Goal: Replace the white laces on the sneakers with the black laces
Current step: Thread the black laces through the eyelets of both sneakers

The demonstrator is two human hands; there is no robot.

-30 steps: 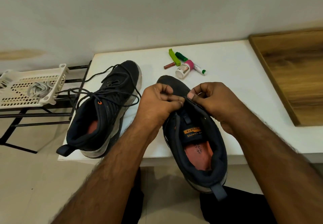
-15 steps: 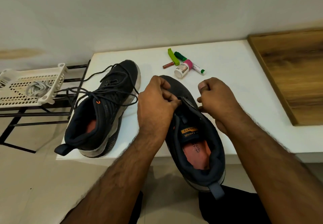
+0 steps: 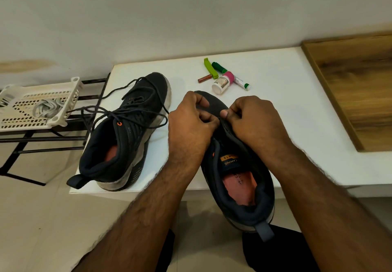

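Both hands curled tight over the near sneaker (image 3: 237,178), close together by the front eyelets. Left hand (image 3: 192,123) pinching something small at the shoe's left edge; right hand (image 3: 252,119) pinching at the right edge, thumb tip pointing in. Probably the black lace, but cannot tell for sure, since fingers cover it. No lace showing on this shoe lower down, so likely just starting to thread it.

Next move, at a guess: poke the lace tip through the first hole and pull both ends even. Needs small, careful fingers.

Off to the left on the white surface (image 3: 297,106), the other sneaker (image 3: 125,131), already strung with black laces (image 3: 135,113), ends loose. Further left, a white basket (image 3: 70,93) holding the old white laces (image 3: 45,108). Behind the hands, a small bottle (image 3: 220,84) and markers (image 3: 231,75).

Eyelets and lace tip hidden under the hands.
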